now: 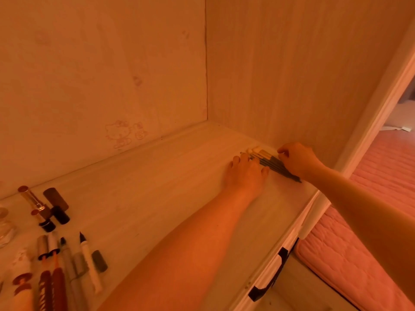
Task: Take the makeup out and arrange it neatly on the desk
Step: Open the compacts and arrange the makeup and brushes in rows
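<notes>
Several dark-handled makeup brushes (269, 162) lie side by side on the pale wooden desk (157, 187), close to the right side wall. My left hand (246, 173) lies flat on the desk with its fingertips against the brushes' left side. My right hand (296, 160) has its fingers curled over the brush handles from the right. At the desk's left end lie lipsticks (38, 204) and, nearer me, a row of pens and pencils (67, 265).
A cartoon cat sticker (122, 133) marks the back wall. The desk's front edge (298, 218) runs diagonally at right, with a dark drawer handle (269, 279) below it. A pink quilted mattress (359, 243) lies beyond the edge. A glass jar (4, 227) stands at far left.
</notes>
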A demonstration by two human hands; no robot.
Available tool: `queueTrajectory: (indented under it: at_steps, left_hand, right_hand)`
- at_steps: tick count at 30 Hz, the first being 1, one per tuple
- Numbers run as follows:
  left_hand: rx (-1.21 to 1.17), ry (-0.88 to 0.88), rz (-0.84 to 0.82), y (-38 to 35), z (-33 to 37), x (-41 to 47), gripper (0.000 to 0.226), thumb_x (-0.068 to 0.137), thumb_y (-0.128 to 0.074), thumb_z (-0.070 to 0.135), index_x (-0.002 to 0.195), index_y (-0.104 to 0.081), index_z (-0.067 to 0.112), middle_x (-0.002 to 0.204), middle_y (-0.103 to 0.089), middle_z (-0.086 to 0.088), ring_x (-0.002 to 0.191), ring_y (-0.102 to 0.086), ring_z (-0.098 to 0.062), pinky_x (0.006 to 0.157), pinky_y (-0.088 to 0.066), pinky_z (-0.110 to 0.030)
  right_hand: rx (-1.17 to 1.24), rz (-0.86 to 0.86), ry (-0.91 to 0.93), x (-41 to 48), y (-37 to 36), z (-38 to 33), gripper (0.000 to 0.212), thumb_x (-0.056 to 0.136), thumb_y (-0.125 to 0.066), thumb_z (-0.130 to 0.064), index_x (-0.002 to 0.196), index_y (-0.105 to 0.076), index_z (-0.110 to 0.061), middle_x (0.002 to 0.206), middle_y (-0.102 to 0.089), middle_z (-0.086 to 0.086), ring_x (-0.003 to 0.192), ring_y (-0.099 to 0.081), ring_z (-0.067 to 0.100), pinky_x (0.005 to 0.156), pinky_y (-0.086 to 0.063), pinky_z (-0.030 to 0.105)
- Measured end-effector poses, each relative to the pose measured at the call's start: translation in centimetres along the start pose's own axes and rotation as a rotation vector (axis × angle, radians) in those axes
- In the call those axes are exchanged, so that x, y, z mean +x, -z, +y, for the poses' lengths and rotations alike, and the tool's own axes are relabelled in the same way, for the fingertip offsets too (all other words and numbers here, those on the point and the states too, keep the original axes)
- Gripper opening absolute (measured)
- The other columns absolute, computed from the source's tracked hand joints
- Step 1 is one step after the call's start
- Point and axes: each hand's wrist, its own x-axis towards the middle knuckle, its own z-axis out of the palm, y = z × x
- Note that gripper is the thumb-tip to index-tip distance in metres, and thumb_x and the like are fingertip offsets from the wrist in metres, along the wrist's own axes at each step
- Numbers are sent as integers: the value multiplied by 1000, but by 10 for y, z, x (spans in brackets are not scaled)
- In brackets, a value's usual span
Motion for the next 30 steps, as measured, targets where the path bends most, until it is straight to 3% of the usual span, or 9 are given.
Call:
queueTrajectory:
  at_steps: [3,12,19,25,30]
  left_hand:
    - [20,-8,37,0,-1,2,46,97,-39,44,129,-51,14,128,-49,-13,117,-42,-31,95,-36,-40]
    - [62,-13,28,6,0,4,45,97,-38,46,124,-55,14,125,-50,-14,116,-45,-33,95,-35,-41]
    - [73,2,-13,23,-15,-4,30,93,-44,16,121,-52,9,124,-50,-15,116,-43,-34,88,-39,-40]
    - [-24,30,-45,35,-26,-6,24,89,-42,2,108,-57,2,117,-54,-22,109,-52,-38,80,-42,-39]
    - [-143,124,-18,43,-24,-4,27,92,-39,-2,117,-48,2,115,-54,-24,107,-52,-39,79,-43,-41]
  right_hand:
    - [1,-21,0,3,-1,0,30,95,-52,-22,119,-62,-8,121,-60,17,110,-56,33,92,-43,37]
    - [-56,-47,59,-8,0,-3,27,91,-52,-11,115,-65,-8,116,-64,14,105,-59,31,87,-44,35]
    - [-30,-160,76,-26,7,-12,33,88,-60,-19,118,-62,-7,119,-61,12,108,-58,28,94,-47,37]
    - [95,-159,12,-32,11,-15,30,88,-61,-23,104,-65,2,101,-67,18,89,-62,27,84,-52,37]
    - [274,-115,-98,-29,13,-15,29,89,-58,-22,101,-64,4,90,-68,20,82,-65,30,76,-52,40]
